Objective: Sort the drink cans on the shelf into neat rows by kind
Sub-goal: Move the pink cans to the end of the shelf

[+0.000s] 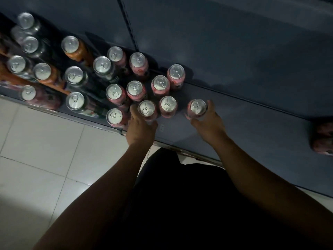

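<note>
Several upright cans stand on a dark blue shelf (243, 123), seen from above. Pink cans (160, 85) cluster in the middle, black cans (103, 66) sit to their left, and orange cans (72, 46) stand further left. My left hand (140, 129) grips a pink can (146, 109) at the front of the pink cluster. My right hand (209, 123) grips another pink can (197, 108) standing apart to the right of the cluster. Both held cans are upright on the shelf.
The shelf's front edge (180, 150) runs diagonally, with pale floor tiles (45, 159) below it. A slotted upright (129, 24) divides the back panel. A pink pack (324, 139) lies at the far right. The shelf's right part is bare.
</note>
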